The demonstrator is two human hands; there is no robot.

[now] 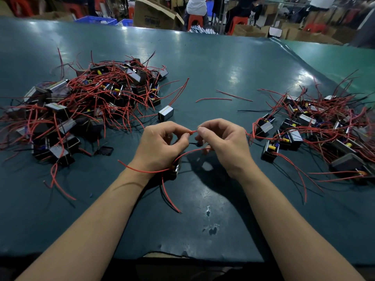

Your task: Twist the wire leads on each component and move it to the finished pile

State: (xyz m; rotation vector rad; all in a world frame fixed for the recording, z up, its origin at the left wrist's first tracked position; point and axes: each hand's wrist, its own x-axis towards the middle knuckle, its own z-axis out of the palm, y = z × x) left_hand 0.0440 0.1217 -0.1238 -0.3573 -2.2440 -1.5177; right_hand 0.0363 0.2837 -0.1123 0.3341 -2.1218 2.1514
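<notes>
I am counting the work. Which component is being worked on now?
The component under the left hand; its red lead is pinched between both hands, unlike the piled ones.

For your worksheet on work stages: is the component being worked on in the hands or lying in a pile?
In the hands: the component sits under the left hand, and both hands pinch its red lead.

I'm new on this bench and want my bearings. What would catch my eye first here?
Two tangled heaps of black components with red wire leads: the bigger pile far left, a smaller pile on the right. Between them, the left hand and right hand pinch one red lead above the green table.
</notes>
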